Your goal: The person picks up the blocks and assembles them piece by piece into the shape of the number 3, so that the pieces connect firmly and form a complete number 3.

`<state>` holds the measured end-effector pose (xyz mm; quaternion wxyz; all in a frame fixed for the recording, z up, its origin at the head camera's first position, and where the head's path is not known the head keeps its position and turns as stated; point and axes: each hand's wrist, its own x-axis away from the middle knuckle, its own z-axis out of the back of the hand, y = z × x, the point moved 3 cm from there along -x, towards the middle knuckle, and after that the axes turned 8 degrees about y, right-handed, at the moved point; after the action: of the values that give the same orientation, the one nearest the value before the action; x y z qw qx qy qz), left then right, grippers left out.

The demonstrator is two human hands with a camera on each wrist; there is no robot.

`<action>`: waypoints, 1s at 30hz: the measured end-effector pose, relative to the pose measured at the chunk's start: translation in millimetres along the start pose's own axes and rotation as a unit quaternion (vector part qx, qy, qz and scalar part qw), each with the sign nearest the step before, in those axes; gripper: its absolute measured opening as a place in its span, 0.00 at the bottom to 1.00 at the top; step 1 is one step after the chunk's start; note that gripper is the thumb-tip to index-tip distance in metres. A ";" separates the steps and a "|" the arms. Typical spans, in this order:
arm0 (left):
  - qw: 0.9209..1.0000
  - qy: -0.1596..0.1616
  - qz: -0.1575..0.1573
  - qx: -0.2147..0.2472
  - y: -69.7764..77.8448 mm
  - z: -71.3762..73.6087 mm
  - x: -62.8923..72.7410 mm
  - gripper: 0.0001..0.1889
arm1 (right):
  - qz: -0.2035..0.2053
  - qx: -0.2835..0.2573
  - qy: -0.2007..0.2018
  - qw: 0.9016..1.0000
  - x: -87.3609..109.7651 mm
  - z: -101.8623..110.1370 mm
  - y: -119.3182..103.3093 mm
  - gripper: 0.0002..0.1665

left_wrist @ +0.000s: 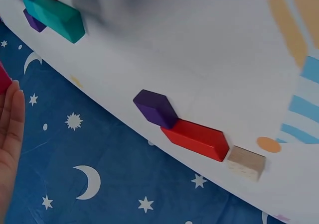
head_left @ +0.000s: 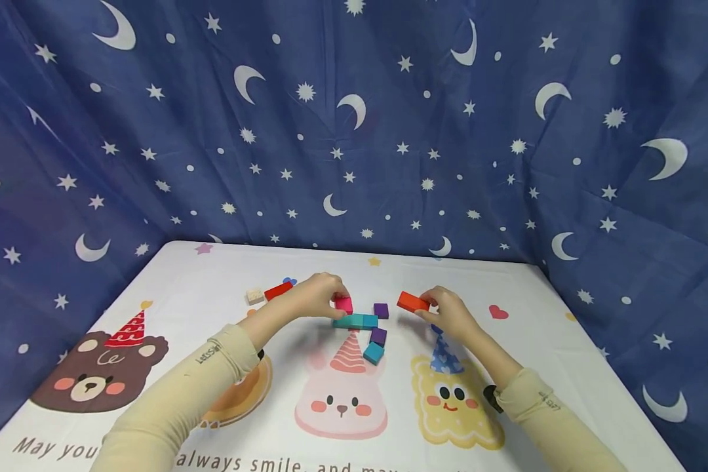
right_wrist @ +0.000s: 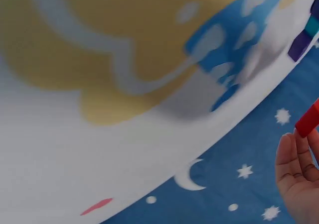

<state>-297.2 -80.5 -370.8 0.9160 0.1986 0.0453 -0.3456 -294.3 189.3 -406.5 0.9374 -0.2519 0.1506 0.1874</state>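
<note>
My left hand (head_left: 320, 296) pinches a pink block (head_left: 343, 305) above the left part of a teal bar (head_left: 354, 321); whether the two touch, I cannot tell. Thumb and fingers of my right hand (head_left: 453, 316) grip an orange-red rectangular block (head_left: 413, 302), held to the right of the group. Beside the teal bar's right end lies a purple block (head_left: 380, 311). Nearer to me are another purple block (head_left: 378, 337) and a teal block (head_left: 373, 353), end to end. The left wrist view shows the pink block (left_wrist: 4, 79) only at its edge.
Behind my left forearm lie a red block (head_left: 279, 291) and a plain wooden block (head_left: 255, 296). A purple block (left_wrist: 155, 108) touches the red one in the left wrist view. The white tablecloth (head_left: 212, 275) has printed animals; a blue starry curtain (head_left: 389, 131) hangs behind it.
</note>
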 end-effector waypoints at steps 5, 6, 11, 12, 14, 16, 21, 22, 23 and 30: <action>1.000 0.001 -0.023 0.011 -0.4 -0.2 19.4 0.12 | 0.027 -0.019 -0.002 0.999 4.2 -7.6 -18.5 0.16; 1.000 -0.001 -0.024 0.014 -0.5 -0.3 22.4 0.12 | 0.032 -0.021 -0.003 0.999 4.6 -9.2 -22.0 0.16; 1.000 -0.007 -0.020 0.007 -0.6 -1.2 33.7 0.11 | 0.038 -0.030 -0.020 0.999 6.1 -16.1 -38.7 0.16; 1.000 -0.009 -0.020 0.005 -0.4 -1.2 35.7 0.10 | 0.040 -0.031 -0.023 0.998 6.5 -17.4 -42.0 0.16; 1.000 -0.013 -0.026 0.002 0.5 -1.0 40.0 0.10 | 0.046 -0.035 -0.028 0.998 7.2 -19.8 -48.3 0.17; 0.999 -0.020 -0.034 -0.003 1.2 -1.3 44.6 0.10 | 0.056 -0.037 -0.033 0.997 7.9 -22.1 -54.0 0.16; 0.998 -0.030 -0.059 -0.019 1.7 -2.7 53.7 0.08 | 0.086 -0.045 -0.041 0.994 7.8 -26.6 -66.4 0.15; 0.998 -0.030 -0.061 -0.019 1.4 -2.7 55.1 0.09 | 0.088 -0.047 -0.042 0.994 7.7 -27.5 -68.3 0.15; 0.998 -0.029 -0.061 -0.019 1.0 -2.6 56.3 0.09 | 0.090 -0.049 -0.044 0.994 7.7 -28.2 -70.2 0.15; 0.998 -0.031 -0.053 -0.019 -4.7 -5.4 69.8 0.13 | 0.103 -0.058 -0.060 0.991 12.9 -36.9 -81.8 0.16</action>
<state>-247.1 -124.5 -392.7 0.9012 0.1674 0.0335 -0.3985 -254.9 107.7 -407.9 0.9041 -0.2776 0.1081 0.3063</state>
